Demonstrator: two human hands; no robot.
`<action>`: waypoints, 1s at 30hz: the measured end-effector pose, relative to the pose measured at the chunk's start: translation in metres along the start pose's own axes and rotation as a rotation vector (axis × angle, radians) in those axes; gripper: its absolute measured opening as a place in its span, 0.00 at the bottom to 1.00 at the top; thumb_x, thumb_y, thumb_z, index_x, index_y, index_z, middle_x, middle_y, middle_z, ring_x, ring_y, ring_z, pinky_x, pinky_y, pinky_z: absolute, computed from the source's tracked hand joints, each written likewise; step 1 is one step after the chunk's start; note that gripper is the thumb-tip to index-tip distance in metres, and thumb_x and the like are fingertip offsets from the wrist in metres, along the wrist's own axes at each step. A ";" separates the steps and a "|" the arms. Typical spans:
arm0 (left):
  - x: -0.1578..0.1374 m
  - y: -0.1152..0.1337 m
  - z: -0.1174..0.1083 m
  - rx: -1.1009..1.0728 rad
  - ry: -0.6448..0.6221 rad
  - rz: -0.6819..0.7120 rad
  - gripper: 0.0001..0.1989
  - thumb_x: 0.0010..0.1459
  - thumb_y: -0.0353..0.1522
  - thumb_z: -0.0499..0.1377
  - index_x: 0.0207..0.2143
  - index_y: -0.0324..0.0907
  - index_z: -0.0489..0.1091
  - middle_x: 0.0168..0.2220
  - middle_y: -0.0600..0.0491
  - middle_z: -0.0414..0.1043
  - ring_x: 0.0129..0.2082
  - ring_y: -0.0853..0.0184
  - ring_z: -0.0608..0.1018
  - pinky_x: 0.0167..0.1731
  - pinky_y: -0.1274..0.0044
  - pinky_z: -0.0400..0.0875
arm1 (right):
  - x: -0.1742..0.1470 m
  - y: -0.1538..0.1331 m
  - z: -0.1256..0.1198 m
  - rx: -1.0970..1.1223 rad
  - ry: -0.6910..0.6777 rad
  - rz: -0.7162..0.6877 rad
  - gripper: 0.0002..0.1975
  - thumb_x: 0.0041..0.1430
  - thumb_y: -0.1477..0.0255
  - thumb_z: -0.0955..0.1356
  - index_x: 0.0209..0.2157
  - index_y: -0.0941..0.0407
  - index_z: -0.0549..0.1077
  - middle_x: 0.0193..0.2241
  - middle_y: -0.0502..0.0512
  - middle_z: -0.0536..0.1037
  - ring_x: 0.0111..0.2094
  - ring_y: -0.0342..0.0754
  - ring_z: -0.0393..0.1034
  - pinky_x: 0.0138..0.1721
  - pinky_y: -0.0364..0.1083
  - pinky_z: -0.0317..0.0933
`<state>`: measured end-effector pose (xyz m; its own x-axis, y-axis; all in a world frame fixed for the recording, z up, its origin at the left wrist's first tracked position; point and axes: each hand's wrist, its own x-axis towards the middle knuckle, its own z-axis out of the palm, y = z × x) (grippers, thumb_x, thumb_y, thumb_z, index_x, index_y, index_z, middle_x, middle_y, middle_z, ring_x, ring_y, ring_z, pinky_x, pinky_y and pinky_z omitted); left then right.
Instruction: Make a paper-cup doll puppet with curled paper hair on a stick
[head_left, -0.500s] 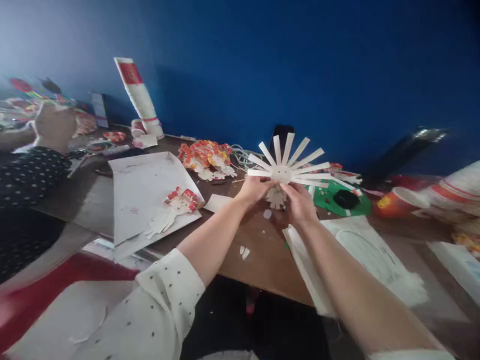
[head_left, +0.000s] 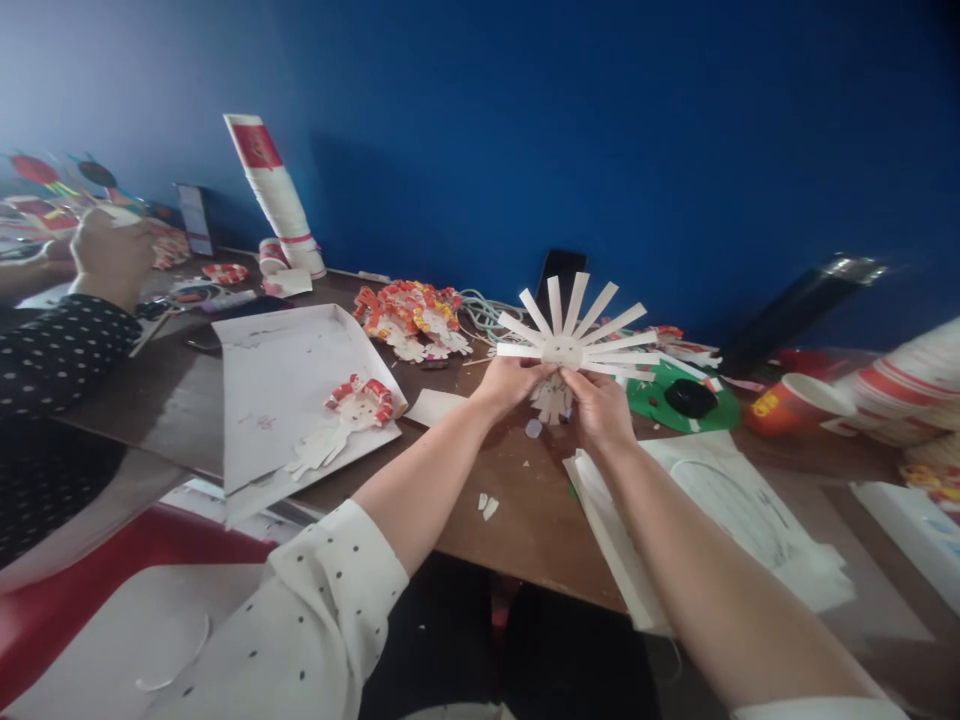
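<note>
Dotted white sleeve (head_left: 330, 590): nearest item, on the left arm.
Paper offcuts (head_left: 490, 508): two slim white pieces on the brown worktop (head_left: 525, 540), near its front edge.
White sheets (head_left: 727, 500): under the right forearm; curved marks, no legible text.
Grip, left hand (head_left: 514, 385) and right hand (head_left: 602, 405): both pinched closed on the paper figure (head_left: 562, 350), thumbs close together at its head's lower edge; the fingers behind cannot be seen.
Figure position: held above the worktop between both hands, strips (head_left: 576, 303) fanned up and sideways, small body below.
Handling advice: the pinch is best kept at the head's edge, clear of the strips; light, even pressure from both sides should prevent creasing.
White tray (head_left: 274, 370): left of the arms, bearing a red-curled figure (head_left: 358, 402).
Orange cup (head_left: 784, 405): far right; yellow print, unreadable.
Figure heap (head_left: 412, 315): beyond the tray, mostly orange.
Cup column (head_left: 289, 205): leaning before the blue wall (head_left: 487, 130); mark on its red panel illegible.
Brands: none readable.
</note>
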<state>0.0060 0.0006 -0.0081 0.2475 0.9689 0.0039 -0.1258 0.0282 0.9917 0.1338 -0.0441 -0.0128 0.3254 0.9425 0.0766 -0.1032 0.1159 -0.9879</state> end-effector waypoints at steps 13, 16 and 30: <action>0.009 -0.008 -0.005 0.025 0.002 0.037 0.13 0.48 0.37 0.68 0.33 0.37 0.79 0.34 0.46 0.79 0.32 0.63 0.78 0.39 0.72 0.71 | 0.000 0.000 0.004 0.138 0.014 0.039 0.12 0.43 0.65 0.74 0.31 0.55 0.76 0.24 0.48 0.78 0.26 0.46 0.70 0.29 0.45 0.63; 0.009 -0.005 -0.007 0.008 0.007 0.000 0.15 0.46 0.39 0.69 0.32 0.36 0.79 0.31 0.47 0.79 0.30 0.64 0.78 0.37 0.73 0.71 | 0.003 -0.002 0.000 0.199 0.080 0.049 0.10 0.43 0.68 0.74 0.28 0.55 0.73 0.25 0.47 0.78 0.28 0.45 0.70 0.29 0.44 0.61; -0.002 0.003 -0.003 0.036 -0.066 -0.010 0.14 0.47 0.38 0.69 0.32 0.36 0.78 0.33 0.46 0.79 0.31 0.64 0.78 0.41 0.70 0.71 | -0.004 -0.008 0.003 0.156 -0.013 0.005 0.12 0.40 0.69 0.75 0.30 0.58 0.78 0.28 0.54 0.81 0.33 0.53 0.75 0.41 0.53 0.68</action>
<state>0.0021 -0.0006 -0.0054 0.3118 0.9501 0.0013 -0.0888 0.0278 0.9957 0.1302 -0.0477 -0.0046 0.3122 0.9471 0.0741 -0.2503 0.1572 -0.9553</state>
